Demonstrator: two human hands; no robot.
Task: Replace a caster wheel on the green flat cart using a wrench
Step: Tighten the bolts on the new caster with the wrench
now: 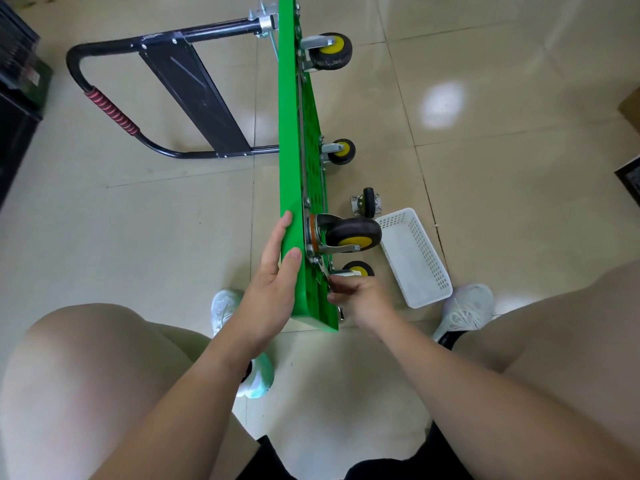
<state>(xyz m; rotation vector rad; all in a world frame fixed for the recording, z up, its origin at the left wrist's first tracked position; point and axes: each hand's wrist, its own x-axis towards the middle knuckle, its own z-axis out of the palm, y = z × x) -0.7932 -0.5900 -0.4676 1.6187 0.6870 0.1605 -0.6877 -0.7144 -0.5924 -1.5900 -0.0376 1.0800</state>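
Observation:
The green flat cart (290,140) stands on its long edge on the floor, wheels pointing right. My left hand (273,285) holds its near top edge, fingers flat on the deck and thumb over the rim. My right hand (360,299) grips a thin metal wrench (325,271) set at the mounting plate of the near upper caster wheel (349,234), black with a yellow hub. Just above my right hand shows the near lower caster (358,270). A loose caster wheel (367,202) lies on the floor beside the cart.
A white perforated basket (415,261) sits on the floor right of the cart. The cart's black handle (114,109) with its red grip lies folded out to the left. Two far casters (329,51) stick out at the right. My knees and white shoes (467,310) flank the cart.

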